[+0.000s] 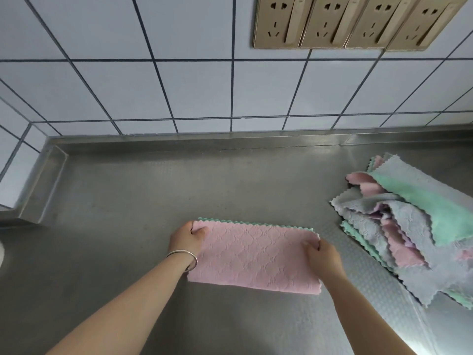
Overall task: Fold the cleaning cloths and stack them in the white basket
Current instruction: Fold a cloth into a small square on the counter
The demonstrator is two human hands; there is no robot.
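1. Looking down through the head view, we see a pink cloth lying folded in half on the steel counter, roughly centre frame. A green scalloped edge peeks out along its far side, and the fold runs along the near side.
2. Our left hand pinches the far-left corner, thumb on top and fingers curled round the edge. Our right hand grips the far-right corner in the same way. Both hands hold cloth, neither is spread flat.
3. We judge the cloth to be light, soft and limp. It will sag wherever we do not support it, so corners and edges are the sensible places to hold, with the two layers pinched together so they do not slide apart.
4. The textured weave looks grippy rather than slippery, and nothing about it seems fragile.
5. A loose pile of unfolded cloths in grey, pink and green lies well apart to the right. The frame edge cuts it off, so we cannot count them.
6. The white basket does not show here. A pale object at the far left edge is too cropped to identify.
7. A bracelet rings our left wrist, and wall sockets sit above on the tiles.
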